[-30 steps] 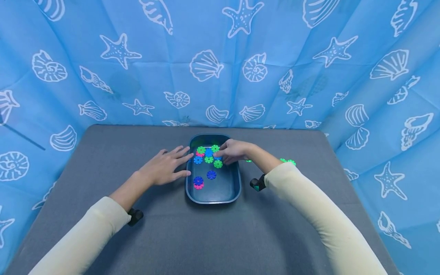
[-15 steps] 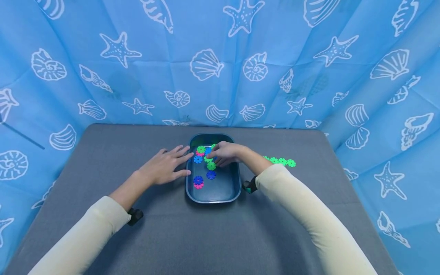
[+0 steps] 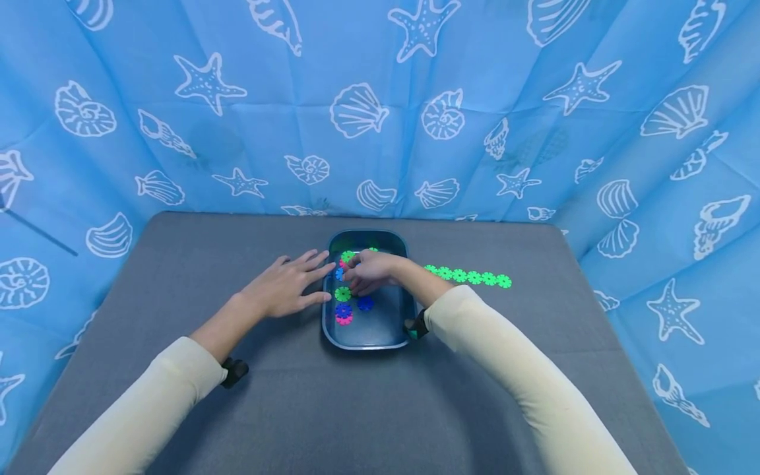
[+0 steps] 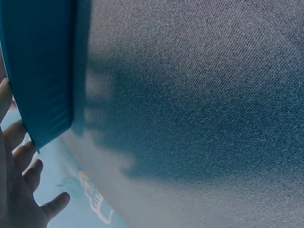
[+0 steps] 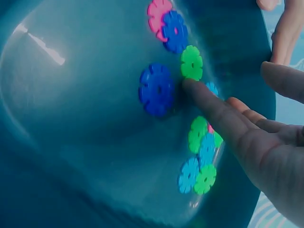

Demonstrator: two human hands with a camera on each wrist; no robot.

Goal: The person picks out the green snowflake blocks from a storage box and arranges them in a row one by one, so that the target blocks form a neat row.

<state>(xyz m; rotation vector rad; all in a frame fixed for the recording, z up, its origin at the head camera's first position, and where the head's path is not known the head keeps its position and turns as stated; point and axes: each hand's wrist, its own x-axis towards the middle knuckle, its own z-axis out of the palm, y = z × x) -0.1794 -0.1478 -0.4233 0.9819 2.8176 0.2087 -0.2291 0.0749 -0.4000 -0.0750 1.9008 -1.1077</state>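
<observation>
My left hand point(image 3: 287, 288) lies with spread fingers against the left rim of a dark blue tray point(image 3: 369, 348); the left wrist view shows its fingertips along the tray wall point(image 4: 42, 71). Inside the tray my right hand point(image 3: 374, 269) reaches over to the left side. Its index fingertip touches the edge of a green notched disc point(image 5: 192, 61), with the thumb held apart. Close by lie a dark blue disc point(image 5: 156, 90) and another dark blue disc point(image 5: 175, 32) overlapping a pink disc point(image 5: 158, 18). Several green and light blue discs sit beyond, partly under the hand in the head view.
On the grey table point(image 3: 285, 409), a row of several green discs point(image 3: 474, 277) runs rightward from the tray, its left end close to my right forearm. A blue curtain point(image 3: 267, 119) with white shells hangs behind the table.
My right hand has moved left across the tray, and a green disc has slid left with it toward the dark blue and pink pair. My left hand has stayed put.
</observation>
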